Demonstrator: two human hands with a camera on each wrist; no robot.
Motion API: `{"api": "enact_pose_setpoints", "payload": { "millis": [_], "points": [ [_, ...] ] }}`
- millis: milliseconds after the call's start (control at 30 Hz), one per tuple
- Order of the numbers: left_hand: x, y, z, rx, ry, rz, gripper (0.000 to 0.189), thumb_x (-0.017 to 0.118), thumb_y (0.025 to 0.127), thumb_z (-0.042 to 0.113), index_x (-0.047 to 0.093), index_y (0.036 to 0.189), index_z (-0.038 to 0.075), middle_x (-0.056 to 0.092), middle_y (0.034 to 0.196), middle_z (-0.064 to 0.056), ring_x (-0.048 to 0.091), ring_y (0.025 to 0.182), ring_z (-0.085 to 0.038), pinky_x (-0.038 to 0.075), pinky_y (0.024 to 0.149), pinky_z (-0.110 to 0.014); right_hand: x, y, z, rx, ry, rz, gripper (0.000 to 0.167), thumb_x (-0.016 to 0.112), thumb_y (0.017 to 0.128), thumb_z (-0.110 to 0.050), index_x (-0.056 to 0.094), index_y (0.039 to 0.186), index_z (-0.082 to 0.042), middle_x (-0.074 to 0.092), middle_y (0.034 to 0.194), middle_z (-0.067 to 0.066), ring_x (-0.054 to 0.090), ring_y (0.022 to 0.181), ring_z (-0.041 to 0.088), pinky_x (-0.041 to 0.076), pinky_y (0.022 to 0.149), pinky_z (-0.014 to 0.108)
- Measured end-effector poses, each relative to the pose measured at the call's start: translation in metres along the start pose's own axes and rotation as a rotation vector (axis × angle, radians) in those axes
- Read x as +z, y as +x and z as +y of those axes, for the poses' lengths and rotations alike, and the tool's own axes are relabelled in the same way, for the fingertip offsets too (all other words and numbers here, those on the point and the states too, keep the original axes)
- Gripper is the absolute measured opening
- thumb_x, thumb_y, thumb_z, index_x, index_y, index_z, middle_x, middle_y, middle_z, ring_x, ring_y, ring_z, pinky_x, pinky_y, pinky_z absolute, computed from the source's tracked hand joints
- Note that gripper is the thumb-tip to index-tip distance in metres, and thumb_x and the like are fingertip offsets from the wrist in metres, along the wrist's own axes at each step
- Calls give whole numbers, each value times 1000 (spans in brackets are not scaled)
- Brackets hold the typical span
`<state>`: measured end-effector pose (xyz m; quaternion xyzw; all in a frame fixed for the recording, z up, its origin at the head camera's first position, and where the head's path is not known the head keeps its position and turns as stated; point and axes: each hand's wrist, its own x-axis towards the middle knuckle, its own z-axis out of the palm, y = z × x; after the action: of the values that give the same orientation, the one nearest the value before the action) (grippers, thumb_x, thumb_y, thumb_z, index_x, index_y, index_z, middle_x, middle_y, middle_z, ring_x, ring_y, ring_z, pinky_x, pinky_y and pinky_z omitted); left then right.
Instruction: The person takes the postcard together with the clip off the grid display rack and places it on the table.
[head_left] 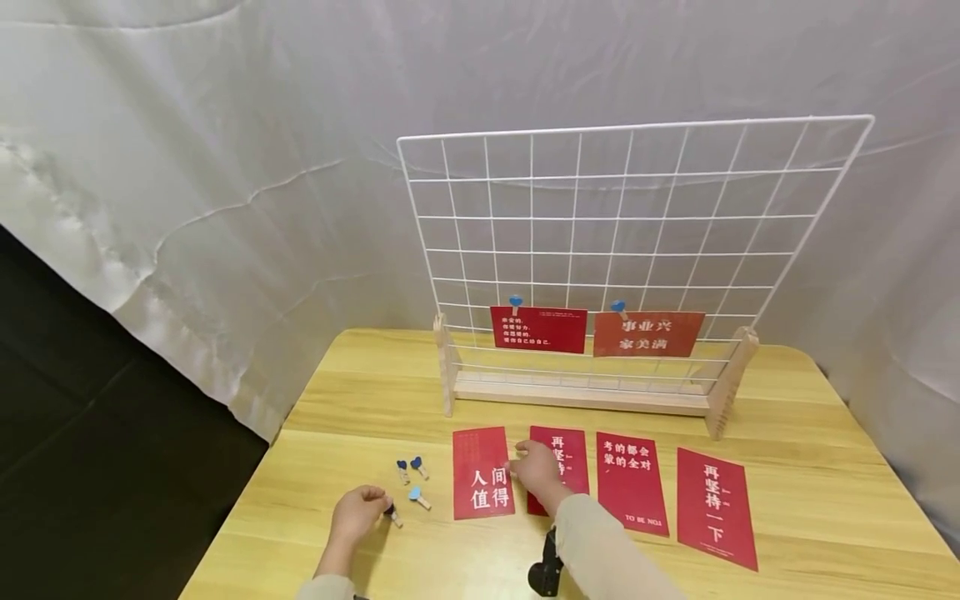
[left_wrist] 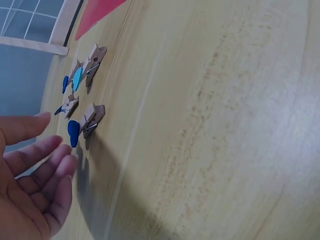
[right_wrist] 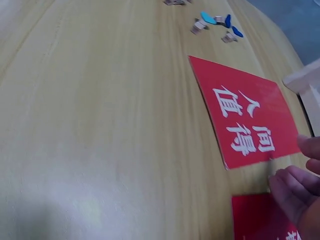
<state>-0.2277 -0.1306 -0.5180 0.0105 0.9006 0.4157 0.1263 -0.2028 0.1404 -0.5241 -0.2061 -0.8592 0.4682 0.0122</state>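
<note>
My left hand (head_left: 356, 515) is beside a small wooden clothespin (left_wrist: 92, 120) with a dark blue heart. In the left wrist view its thumb and bent fingers are apart, with a gap between them and the heart. My right hand (head_left: 540, 472) reaches over a red card (head_left: 572, 467) and hides part of its white lettering. Its fingertips are right at the right edge of another red card (right_wrist: 245, 115), and thumb and fingers stand apart in the right wrist view. Farther from the left hand lie a light blue heart clothespin (head_left: 420, 497) and two dark blue ones.
Behind the cards a white wire grid (head_left: 622, 217) stands in a wooden base (head_left: 581, 396). Two red cards hang on it from blue heart clothespins (head_left: 516, 303). Two more red cards (head_left: 632, 483) lie to the right on the wooden table (head_left: 337, 400).
</note>
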Motion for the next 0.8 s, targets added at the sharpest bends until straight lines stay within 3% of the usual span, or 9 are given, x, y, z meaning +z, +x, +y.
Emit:
{"api": "enact_pose_setpoints", "payload": {
  "millis": [133, 233, 367, 467, 700, 800],
  "points": [
    [1, 0, 1, 27, -60, 40, 30, 57, 81, 12, 54, 102, -10, 59, 89, -16, 55, 81, -30, 47, 67, -38, -9, 2, 2, -10, 66, -15, 36, 64, 75, -8, 54, 107, 6, 56, 98, 17, 52, 65, 19, 45, 59, 30],
    [5, 0, 3, 54, -111, 81, 31, 57, 81, 14, 55, 104, -7, 58, 92, -16, 55, 83, -30, 48, 66, -37, -16, 2, 3, -22, 133, -28, 38, 62, 77, -7, 52, 110, 7, 58, 86, 14, 52, 57, 18, 44, 53, 26],
    [12, 7, 2, 126, -155, 140, 32, 60, 81, 20, 57, 104, -2, 58, 94, -13, 54, 83, -26, 48, 58, -32, -28, 3, 4, -43, 187, -31, 39, 61, 78, -8, 51, 112, 7, 58, 75, 9, 55, 63, 23, 46, 54, 27],
    [18, 15, 1, 171, -172, 150, 34, 61, 80, 28, 58, 103, 3, 59, 93, -8, 53, 81, -20, 46, 51, -31, -37, 4, 4, -49, 206, -18, 37, 61, 79, -9, 52, 112, 6, 60, 81, 10, 56, 69, 25, 47, 58, 30],
    [11, 7, 46, 172, -203, 51, 31, 56, 83, 15, 54, 110, 0, 56, 103, -14, 51, 91, -25, 46, 71, -34, -52, 6, 3, -42, 242, 5, 36, 60, 80, -11, 52, 112, 3, 60, 92, 12, 55, 77, 18, 47, 65, 31],
    [11, 10, 58, 192, -208, 29, 30, 56, 84, 17, 54, 110, 2, 56, 104, -13, 53, 89, -23, 46, 70, -33, -57, 8, 2, -45, 245, 16, 36, 61, 80, -13, 53, 113, 0, 60, 93, 10, 56, 79, 17, 47, 66, 30]
  ]
}}
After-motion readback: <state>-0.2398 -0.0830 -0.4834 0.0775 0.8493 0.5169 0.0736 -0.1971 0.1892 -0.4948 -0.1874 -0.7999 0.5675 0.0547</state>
